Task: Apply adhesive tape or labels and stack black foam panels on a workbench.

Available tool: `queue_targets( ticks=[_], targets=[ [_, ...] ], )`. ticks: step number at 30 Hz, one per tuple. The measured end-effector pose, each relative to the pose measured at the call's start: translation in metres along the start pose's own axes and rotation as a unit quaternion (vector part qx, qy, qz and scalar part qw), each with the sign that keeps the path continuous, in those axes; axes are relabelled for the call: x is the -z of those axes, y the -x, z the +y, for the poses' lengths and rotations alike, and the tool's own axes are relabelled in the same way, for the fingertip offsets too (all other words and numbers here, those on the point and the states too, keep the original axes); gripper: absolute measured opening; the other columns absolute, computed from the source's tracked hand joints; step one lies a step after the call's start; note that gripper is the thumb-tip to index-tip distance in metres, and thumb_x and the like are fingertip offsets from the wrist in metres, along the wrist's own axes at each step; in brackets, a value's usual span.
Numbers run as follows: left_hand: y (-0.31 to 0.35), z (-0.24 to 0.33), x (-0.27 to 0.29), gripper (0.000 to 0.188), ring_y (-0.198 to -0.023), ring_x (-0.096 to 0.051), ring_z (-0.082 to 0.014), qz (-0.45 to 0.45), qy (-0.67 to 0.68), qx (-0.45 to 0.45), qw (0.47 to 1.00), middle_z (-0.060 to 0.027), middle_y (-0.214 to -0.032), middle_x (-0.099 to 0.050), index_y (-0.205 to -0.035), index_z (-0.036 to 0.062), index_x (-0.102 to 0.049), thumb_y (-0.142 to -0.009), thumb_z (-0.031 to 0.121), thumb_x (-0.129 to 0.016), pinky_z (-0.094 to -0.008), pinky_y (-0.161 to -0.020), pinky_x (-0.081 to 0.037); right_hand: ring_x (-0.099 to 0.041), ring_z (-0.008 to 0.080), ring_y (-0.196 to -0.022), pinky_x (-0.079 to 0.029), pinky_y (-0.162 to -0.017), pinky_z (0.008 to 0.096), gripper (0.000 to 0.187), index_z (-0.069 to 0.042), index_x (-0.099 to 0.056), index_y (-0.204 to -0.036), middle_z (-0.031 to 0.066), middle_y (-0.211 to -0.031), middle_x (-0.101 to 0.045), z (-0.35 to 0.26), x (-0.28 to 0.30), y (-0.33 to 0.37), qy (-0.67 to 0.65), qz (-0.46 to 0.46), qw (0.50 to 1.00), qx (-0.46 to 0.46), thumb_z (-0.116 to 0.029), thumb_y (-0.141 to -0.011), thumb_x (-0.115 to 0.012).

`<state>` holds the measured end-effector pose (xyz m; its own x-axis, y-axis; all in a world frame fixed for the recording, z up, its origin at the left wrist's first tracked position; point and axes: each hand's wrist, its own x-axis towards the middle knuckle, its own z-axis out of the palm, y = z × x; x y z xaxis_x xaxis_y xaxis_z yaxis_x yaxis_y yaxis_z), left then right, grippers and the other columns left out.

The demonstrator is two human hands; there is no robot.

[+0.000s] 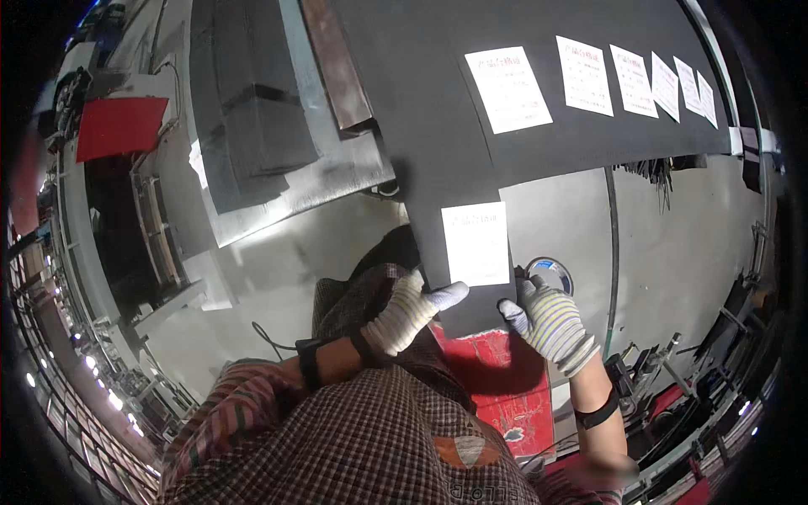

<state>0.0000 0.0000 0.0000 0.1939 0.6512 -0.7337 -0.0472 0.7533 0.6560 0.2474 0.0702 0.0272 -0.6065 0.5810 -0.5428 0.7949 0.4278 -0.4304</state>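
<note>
A dark grey flat strip [473, 313] runs from the work surface toward me, with a white printed paper slip [476, 244] lying on it. At the strip's left edge is my left hand [410, 313], in a striped knit glove; its thumb lies on top beside the slip's lower corner, and the other fingers are hidden below. My right hand [551, 324], gloved alike, is closed round the strip's right edge, thumb toward the near end. Under the strip's near end is a worn red surface [505, 396].
Several more white slips [508, 90] lie in a row across the dark sheet [421, 76] at the back. To the left, a metal-edged table [303, 195] carries dark sheets. A round object [551, 273] stands beyond my right hand. Dark strands [652, 172] hang from the far sheet's edge.
</note>
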Motion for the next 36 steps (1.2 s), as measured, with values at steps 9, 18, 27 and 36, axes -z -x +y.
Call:
queue_targets(
  ticks=[9, 18, 27, 36],
  targets=[
    [0.074, 0.003, 0.0, 0.029, -0.078, -0.063, -0.0121, 0.112, -0.294, -0.328, 0.891, -0.0047, -0.087, -0.065, -0.093, 0.0058, -0.066, -0.075, 0.021, -0.082, -0.029, -0.069, -0.051, -0.06, 0.0188, -0.056, -0.051, -0.055, 0.0356, 0.051, -0.016, -0.056, -0.137, 0.0015, -0.07, -0.057, -0.111, 0.071, 0.017, 0.113, -0.038, 0.95, 0.287, -0.012, -0.087, -0.064],
    [-0.014, -0.053, 0.063, 0.015, -0.072, -0.063, -0.0098, 0.041, -0.007, -0.116, 0.992, -0.0023, -0.078, -0.069, -0.083, 0.0039, -0.072, -0.085, 0.018, -0.075, -0.0263, -0.065, -0.051, -0.058, 0.0151, -0.058, -0.048, -0.058, 0.03, 0.018, -0.001, -0.069, -0.077, 0.0064, -0.065, -0.064, 0.051, 0.017, -0.054, -0.201, 0.108, 0.972, 0.049, -0.015, -0.082, -0.079],
    [-0.146, -0.085, 0.013, 0.065, -0.12, -0.054, -0.0249, -0.129, 0.452, 0.057, 0.881, -0.015, -0.132, -0.054, -0.14, 0.0095, -0.043, -0.083, 0.006, -0.073, -0.0372, -0.1, -0.051, -0.044, 0.0308, -0.131, -0.028, -0.116, 0.0431, 0.097, 0.001, -0.036, -0.145, 0.0171, -0.141, -0.046, -0.085, -0.011, -0.039, -0.179, 0.388, 0.897, -0.118, -0.026, -0.069, -0.089],
    [-0.018, -0.156, 0.111, 0.049, -0.113, -0.061, -0.0175, -0.108, 0.339, -0.072, 0.932, -0.0102, -0.124, -0.063, -0.132, -0.0011, -0.053, -0.093, 0.028, -0.061, -0.0318, -0.102, -0.049, -0.043, 0.048, -0.126, -0.037, -0.104, 0.0543, 0.125, -0.002, -0.024, -0.152, 0.0322, -0.141, -0.04, -0.108, -0.068, -0.052, -0.034, 0.357, 0.914, -0.188, -0.037, -0.052, -0.09]
  ],
)
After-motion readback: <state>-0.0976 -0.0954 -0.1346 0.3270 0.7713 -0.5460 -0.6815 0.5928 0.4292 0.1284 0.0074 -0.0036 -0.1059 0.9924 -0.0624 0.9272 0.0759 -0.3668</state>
